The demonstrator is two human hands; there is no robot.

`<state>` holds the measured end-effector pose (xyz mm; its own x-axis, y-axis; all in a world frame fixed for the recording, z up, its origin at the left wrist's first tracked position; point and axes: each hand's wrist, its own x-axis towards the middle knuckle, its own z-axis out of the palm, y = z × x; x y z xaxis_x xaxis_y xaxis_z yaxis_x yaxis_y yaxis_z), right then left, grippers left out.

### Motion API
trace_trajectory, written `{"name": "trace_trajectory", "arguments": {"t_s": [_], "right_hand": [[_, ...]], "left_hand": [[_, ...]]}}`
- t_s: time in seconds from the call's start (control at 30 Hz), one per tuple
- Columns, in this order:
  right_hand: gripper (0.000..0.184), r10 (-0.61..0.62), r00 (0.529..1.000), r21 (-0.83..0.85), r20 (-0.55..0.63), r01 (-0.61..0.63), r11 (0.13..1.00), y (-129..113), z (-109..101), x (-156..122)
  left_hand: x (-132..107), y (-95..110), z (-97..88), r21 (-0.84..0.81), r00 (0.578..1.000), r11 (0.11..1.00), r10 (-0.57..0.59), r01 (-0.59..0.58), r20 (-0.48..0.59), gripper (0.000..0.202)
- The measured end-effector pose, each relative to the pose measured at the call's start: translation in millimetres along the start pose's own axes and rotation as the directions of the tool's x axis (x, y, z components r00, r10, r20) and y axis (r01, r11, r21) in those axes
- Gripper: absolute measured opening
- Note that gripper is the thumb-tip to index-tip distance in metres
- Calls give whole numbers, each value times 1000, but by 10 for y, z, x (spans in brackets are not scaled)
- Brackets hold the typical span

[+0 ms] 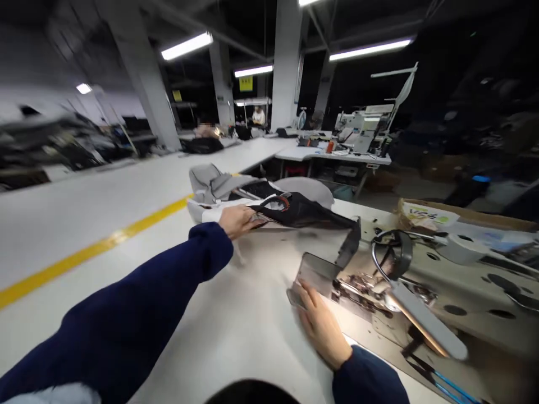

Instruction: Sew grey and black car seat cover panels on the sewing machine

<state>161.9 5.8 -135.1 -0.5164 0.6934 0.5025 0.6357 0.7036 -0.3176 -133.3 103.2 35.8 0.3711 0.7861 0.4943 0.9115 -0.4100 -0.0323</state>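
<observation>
My left hand (238, 220) reaches far across the white worktable (236, 331) and is closed on the near end of a black fabric piece (303, 212) with a red-trimmed opening. My right hand (322, 322) lies flat, fingers stretched, on the table beside a shiny metal plate (315, 273) at the sewing machine (404, 280). Both arms wear dark blue sleeves.
Grey and white fabric pieces (213, 185) are piled beyond the black one. A cardboard box (463, 216) sits at the right behind the machine. A floor with a yellow line (101, 244) runs to the left. Other sewing stations (357, 132) and distant people stand at the back.
</observation>
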Motion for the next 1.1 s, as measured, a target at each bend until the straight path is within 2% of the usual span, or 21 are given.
{"name": "trace_trajectory", "arguments": {"t_s": [0.1, 0.2, 0.3, 0.37, 0.4, 0.43, 0.53, 0.6, 0.73, 0.87, 1.0, 1.1], "right_hand": [[53, -17, 990, 42, -141, 23, 999, -94, 62, 857], [61, -73, 937, 22, -342, 86, 996, -308, -109, 1535], [60, -112, 845, -36, -522, 110, 993, -508, -363, 1875], [57, -70, 781, -25, -620, 70, 997, -590, -515, 1987], [53, -33, 769, 12, -638, 53, 999, -618, -578, 2028], [48, 9, 783, 67, -622, 42, 997, -641, -631, 2060], [38, 125, 902, 290, -412, 1, 957, -709, -710, 2107], [40, 180, 946, 437, -270, -46, 898, -762, -704, 2091], [45, 209, 959, 565, -193, -66, 822, -828, -625, 2011], [48, 201, 964, 586, -174, -63, 808, -813, -572, 1957], [48, 195, 965, 594, -175, -54, 802, -823, -601, 1913], [45, 163, 973, 597, -163, -34, 802, -857, -695, 1887]], "left_hand": [[-36, -299, -911, -116, 978, 980, -175, 161, -114, 41], [-44, -381, -1636, -235, 943, 946, -269, 221, -196, 41], [-34, -374, -2177, -263, 924, 946, -262, 189, -279, 39], [-26, -366, -2446, -236, 914, 958, -237, 164, -329, 40], [-19, -370, -2552, -223, 911, 962, -228, 157, -345, 40], [-9, -382, -2636, -216, 906, 963, -230, 160, -355, 41], [56, -474, -2765, -198, 883, 947, -310, 253, -353, 44], [121, -569, -2764, -146, 870, 927, -374, 344, -321, 47], [216, -747, -2661, -24, 864, 891, -446, 454, -234, 46], [221, -828, -2540, 1, 871, 885, -458, 465, -176, 43], [221, -879, -2462, -26, 881, 898, -435, 439, -186, 46], [221, -883, -2495, -81, 875, 901, -434, 427, -214, 46]]}}
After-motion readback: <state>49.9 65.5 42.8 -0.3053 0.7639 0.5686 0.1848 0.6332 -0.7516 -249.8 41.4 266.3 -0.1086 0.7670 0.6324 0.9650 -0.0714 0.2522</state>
